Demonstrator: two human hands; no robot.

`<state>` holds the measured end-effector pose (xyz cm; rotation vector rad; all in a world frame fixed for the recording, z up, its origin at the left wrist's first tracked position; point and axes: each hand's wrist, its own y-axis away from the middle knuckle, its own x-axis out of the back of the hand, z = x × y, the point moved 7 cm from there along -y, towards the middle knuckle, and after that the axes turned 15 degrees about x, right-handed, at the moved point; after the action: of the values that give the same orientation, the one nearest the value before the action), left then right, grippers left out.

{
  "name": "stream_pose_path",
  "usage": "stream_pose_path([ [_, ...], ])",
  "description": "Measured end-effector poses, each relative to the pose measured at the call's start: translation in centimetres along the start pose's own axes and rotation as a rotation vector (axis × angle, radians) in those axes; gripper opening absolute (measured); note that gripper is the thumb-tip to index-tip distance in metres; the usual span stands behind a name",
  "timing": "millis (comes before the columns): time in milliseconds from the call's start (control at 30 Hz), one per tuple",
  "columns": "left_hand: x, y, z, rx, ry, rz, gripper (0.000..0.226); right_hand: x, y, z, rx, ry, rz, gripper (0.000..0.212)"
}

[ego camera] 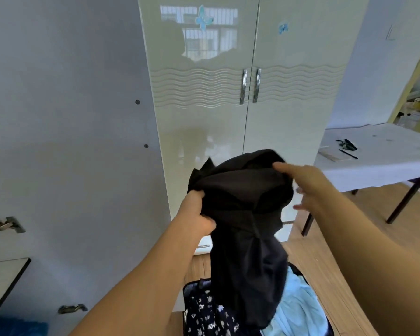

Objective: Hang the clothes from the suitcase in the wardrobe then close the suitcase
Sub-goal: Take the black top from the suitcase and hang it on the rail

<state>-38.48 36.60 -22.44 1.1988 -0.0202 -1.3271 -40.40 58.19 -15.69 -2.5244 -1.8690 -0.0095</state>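
No readable writing anywhere; only a blue butterfly sticker (203, 19) on the wardrobe's left door and a smaller blue sticker (283, 28) on the right door, its marks too blurred to make out.

Left hand (198, 215) raised in front of the wardrobe (228, 132), fingers curled into the left edge of a black garment (245, 214) and gripping it. Right hand (298, 185) reaching in from the right, forefinger and thumb pinching the garment's upper right edge, remaining fingers spread loosely behind the cloth. Both forearms bare and stretched forward. Garment held up bunched between the two hands, its lower part hanging down over the open suitcase (187, 291) on the wooden floor.

Inside the suitcase, two more pieces: a dark floral-print garment (209, 316) on the left, a light blue garment (298, 309) on the right.

Two wardrobe doors, both closed, with two metal handles (250, 86) side by side at the middle seam.

To the right, one white-covered table (383, 163) carrying a black pen (348, 154) and a dark object too small to identify. On the open panel at left, two metal hinges (5, 224).
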Motion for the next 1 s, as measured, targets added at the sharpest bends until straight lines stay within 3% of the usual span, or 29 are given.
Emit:
stream_pose_path([
  [33,-0.5,0.3,0.0,0.01,-0.033,0.001,0.019,-0.9,0.7,-0.2,0.082,0.082,-0.136,0.077],
  [100,-1.7,0.6,0.0,0.028,-0.116,0.0,0.026,-4.3,3.4,-0.7,0.22,0.163,-0.527,0.05],
  [133,-2.3,0.8,0.1,0.022,-0.168,-0.002,0.028,-6.1,5.0,-0.5,0.232,0.201,-0.72,0.047],
  [200,-3.2,1.3,0.7,-0.031,-0.239,0.001,0.025,-7.7,5.9,1.1,0.247,0.306,-0.851,0.053],
  [333,-3.4,3.0,2.9,-0.064,-0.381,-0.061,0.015,-6.6,4.2,2.7,0.136,0.203,-0.575,0.038],
  [433,-2.6,4.1,3.3,-0.112,-0.676,-0.148,0.026,-5.6,3.1,3.3,-0.089,-0.162,-0.283,0.016],
  [533,-1.0,2.8,3.3,-0.33,-1.134,0.118,0.051,-6.8,3.0,2.8,-0.256,-0.414,-0.134,0.016],
  [600,0.1,2.0,4.2,-0.502,-1.366,0.406,0.031,-8.0,3.3,1.6,-0.294,-0.604,-0.147,0.025],
  [667,1.5,1.7,4.5,-0.555,-1.453,0.569,0.001,-7.6,3.4,0.2,-0.264,-0.381,-0.197,0.039],
  [733,3.9,0.9,3.7,-0.372,-1.208,0.466,0.007,-5.2,3.0,-3.2,0.03,0.097,-0.096,0.048],
  [800,4.3,1.0,2.0,-0.138,-0.786,0.182,0.014,-3.9,2.6,-4.6,0.111,0.424,-0.076,0.048],
  [867,3.2,1.6,1.6,-0.064,-0.469,-0.033,0.019,-2.9,1.0,-3.8,0.063,0.387,-0.078,0.043],
  [933,1.9,2.1,2.2,-0.091,-0.283,-0.096,0.024,-1.4,-0.4,-1.3,0.066,0.227,-0.009,0.041],
  [1000,1.1,2.8,2.6,-0.113,-0.172,-0.073,0.022,-0.2,-1.5,2.4,-0.056,-0.069,0.095,0.041],
])
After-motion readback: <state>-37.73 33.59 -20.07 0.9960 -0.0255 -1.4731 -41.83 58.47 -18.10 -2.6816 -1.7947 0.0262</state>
